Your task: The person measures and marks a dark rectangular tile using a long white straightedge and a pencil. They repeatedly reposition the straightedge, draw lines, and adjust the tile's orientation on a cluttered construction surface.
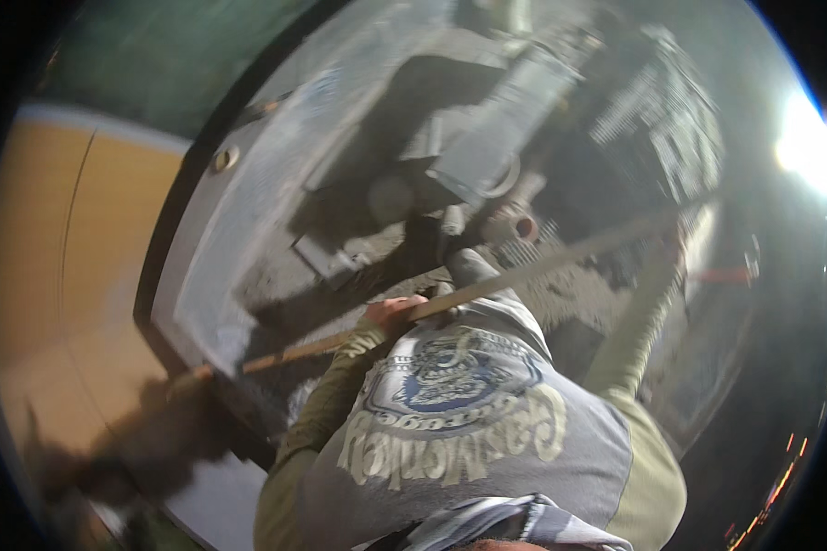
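A long wooden pole (524, 271) runs slantwise in front of my body, from the lower left up to the upper right. My left hand (393, 314) is closed round it near the middle of my waist. Farther along, my right hand (678, 246) grips the upper right stretch with the arm reached out, though motion blurs the fingers. What is fixed to either end of the pole, if anything, I cannot make out. Below the pole lie a grey box-shaped piece (510, 119) and a short round pipe end (522, 226), both dusty.
A dark ribbed, crumpled heap (657, 119) sits at the upper right, with a red rod (721, 275) near my right hand. To the left are a dark-edged grey ledge (193, 230) and an orange-yellow panel (73, 239). A bright lamp (807, 147) glares at the far right.
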Action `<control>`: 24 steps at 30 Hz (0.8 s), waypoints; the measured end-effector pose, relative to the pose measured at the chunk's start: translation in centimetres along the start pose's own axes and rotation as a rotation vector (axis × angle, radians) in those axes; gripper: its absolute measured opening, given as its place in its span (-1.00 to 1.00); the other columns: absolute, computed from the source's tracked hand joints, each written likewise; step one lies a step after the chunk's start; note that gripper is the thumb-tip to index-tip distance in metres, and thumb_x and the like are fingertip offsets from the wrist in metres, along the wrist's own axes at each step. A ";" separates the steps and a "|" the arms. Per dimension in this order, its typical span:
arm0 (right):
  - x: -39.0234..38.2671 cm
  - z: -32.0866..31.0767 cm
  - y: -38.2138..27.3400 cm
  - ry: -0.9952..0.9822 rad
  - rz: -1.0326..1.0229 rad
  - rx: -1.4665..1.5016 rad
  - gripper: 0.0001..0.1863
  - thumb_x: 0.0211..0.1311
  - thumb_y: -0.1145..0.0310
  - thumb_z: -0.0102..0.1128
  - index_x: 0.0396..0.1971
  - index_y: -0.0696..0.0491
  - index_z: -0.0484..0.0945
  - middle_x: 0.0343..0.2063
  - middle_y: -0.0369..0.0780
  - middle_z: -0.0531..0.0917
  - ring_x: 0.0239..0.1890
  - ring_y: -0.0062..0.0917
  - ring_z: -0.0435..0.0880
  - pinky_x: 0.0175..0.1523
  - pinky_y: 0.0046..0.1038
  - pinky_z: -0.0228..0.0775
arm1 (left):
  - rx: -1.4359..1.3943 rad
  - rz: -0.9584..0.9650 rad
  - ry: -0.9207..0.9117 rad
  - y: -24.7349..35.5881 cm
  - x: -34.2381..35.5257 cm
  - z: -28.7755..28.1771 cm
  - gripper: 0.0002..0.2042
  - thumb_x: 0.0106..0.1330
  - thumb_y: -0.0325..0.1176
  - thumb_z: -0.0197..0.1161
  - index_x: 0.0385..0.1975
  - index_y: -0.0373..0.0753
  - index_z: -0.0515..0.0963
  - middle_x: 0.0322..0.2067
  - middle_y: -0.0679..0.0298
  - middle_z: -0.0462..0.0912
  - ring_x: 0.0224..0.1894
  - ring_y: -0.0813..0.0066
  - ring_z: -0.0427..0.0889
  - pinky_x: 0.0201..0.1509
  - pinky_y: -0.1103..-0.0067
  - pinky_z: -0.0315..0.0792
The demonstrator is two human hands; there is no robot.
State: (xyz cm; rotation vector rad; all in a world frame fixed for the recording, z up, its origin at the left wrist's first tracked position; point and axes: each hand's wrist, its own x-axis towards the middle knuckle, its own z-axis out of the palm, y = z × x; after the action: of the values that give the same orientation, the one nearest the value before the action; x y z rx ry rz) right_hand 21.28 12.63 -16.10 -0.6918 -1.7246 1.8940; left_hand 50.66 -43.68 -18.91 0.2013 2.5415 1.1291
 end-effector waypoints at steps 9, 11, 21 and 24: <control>9.0 15.1 -1.2 -0.213 0.015 0.008 -0.71 0.31 0.38 0.22 -0.02 0.16 0.61 -0.10 -0.14 0.69 -0.09 -0.41 0.67 0.00 -0.43 0.54 | 0.090 -0.090 -0.058 -1.3 9.1 -9.3 -0.69 0.33 -0.25 0.13 0.06 -0.05 0.52 -0.15 0.06 0.70 -0.15 -0.02 0.70 -0.09 0.21 0.55; 10.9 18.9 -1.4 -0.268 -0.007 0.019 -0.72 0.32 0.39 0.21 -0.02 0.16 0.61 -0.09 -0.14 0.68 -0.08 -0.40 0.66 0.01 -0.42 0.54 | 0.176 -0.160 -0.046 -2.8 11.4 -10.6 -0.69 0.33 -0.28 0.12 0.07 -0.04 0.52 -0.18 0.07 0.71 -0.16 -0.02 0.70 -0.10 0.21 0.55; 9.9 34.6 -6.9 -0.404 -1.080 -0.874 -0.75 0.32 0.45 0.15 -0.04 0.10 0.60 -0.12 -0.16 0.67 -0.06 -0.44 0.65 0.02 -0.46 0.53 | -0.148 0.012 0.218 -5.6 24.2 -17.4 -0.59 0.08 -0.19 0.44 -0.07 -0.21 0.60 -0.21 0.06 0.72 -0.17 0.13 0.74 -0.16 0.36 0.57; 4.8 39.7 -9.2 -0.382 -1.120 -0.965 -0.77 0.38 0.43 0.12 -0.03 0.15 0.55 -0.34 -0.30 0.68 -0.15 -0.57 0.62 -0.07 -0.50 0.51 | 0.159 -0.123 0.200 -8.0 27.4 -18.0 -0.55 0.00 -0.21 0.44 -0.12 -0.27 0.57 -0.31 -0.09 0.67 -0.28 -0.04 0.70 -0.22 0.32 0.55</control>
State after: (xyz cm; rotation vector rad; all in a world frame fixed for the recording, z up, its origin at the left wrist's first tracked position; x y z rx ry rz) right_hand -8.19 -13.22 -4.16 0.4002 -2.4563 0.3862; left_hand 18.67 -54.17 -20.77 -0.0304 2.7789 0.9439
